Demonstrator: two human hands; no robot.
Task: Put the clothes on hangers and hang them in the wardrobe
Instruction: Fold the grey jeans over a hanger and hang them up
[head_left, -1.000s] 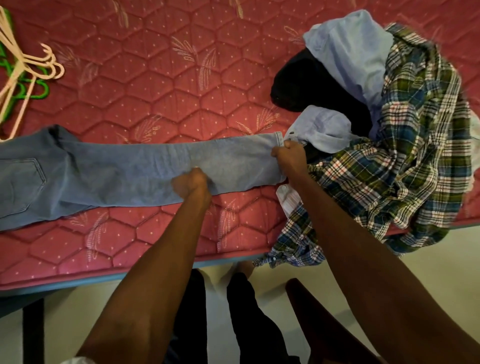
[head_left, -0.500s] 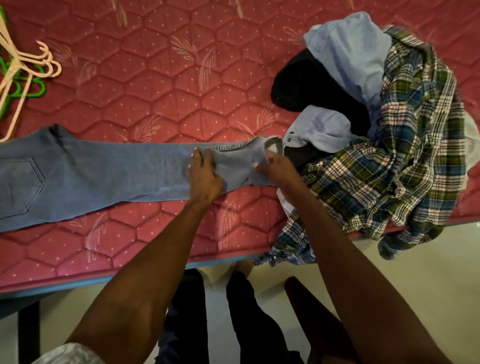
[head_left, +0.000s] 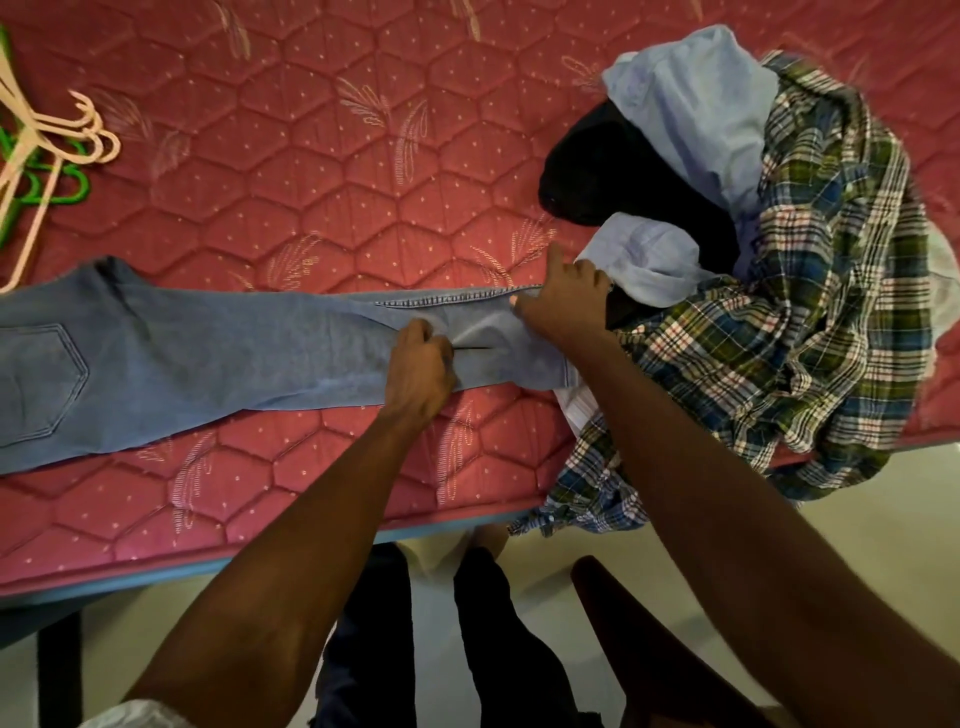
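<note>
Jeans (head_left: 208, 358): flat on mattress (head_left: 311, 156), stretching leftward from hands. Left hand (head_left: 418, 366) pinching leg fabric; right hand (head_left: 563, 301) gripping hem, likely straightening for hanging. Hangers (head_left: 36, 150): far left, untouched. Shirt pile (head_left: 805, 312): beside right hand.

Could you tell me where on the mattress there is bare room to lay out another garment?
The widest bare patch of mattress lies beyond the jeans, between the hangers and the clothes pile. A narrower strip runs between the jeans and the near edge. The right end is crowded by the pile and both hands.
</note>
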